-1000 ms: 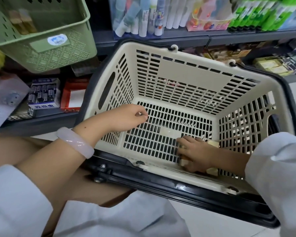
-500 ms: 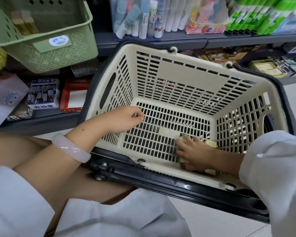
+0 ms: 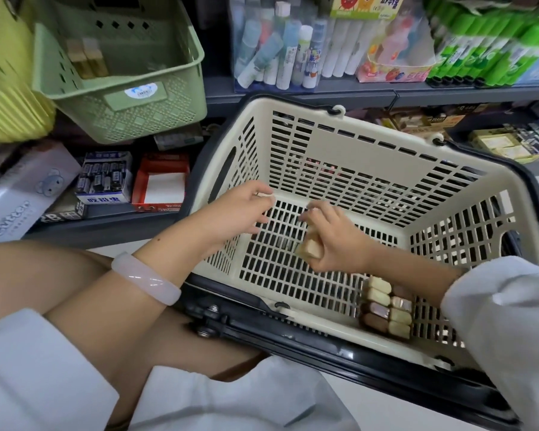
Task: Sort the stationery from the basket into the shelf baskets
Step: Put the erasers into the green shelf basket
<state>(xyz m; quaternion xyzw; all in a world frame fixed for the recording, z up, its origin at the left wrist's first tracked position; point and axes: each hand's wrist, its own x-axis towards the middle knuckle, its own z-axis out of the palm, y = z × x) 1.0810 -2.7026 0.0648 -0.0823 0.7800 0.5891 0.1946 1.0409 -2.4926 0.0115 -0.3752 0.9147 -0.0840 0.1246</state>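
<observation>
A cream slotted shopping basket point(image 3: 371, 157) with a black rim lies on my lap in front of the shelves. My right hand point(image 3: 333, 241) is raised over the basket floor and grips a couple of small beige erasers point(image 3: 310, 248). Several more erasers point(image 3: 386, 309), beige and brown, lie in rows in the near right corner of the basket. My left hand point(image 3: 237, 213), with a pale bangle on its wrist, hovers at the basket's left wall with fingers loosely curled, close to the right hand. A green shelf basket point(image 3: 125, 98) on the upper left holds two similar erasers.
A yellow basket point(image 3: 7, 98) sits at the far left. Glue sticks point(image 3: 280, 54) and green tubes point(image 3: 492, 48) fill the upper shelf. Below are a battery box point(image 3: 105, 178), a red box point(image 3: 162, 185) and packs of erasers point(image 3: 498, 144) at the right.
My right hand has lifted from the basket's near right corner with erasers in its grip and moved left toward the left hand. The rows of erasers it covered are now exposed. The view tilted up.
</observation>
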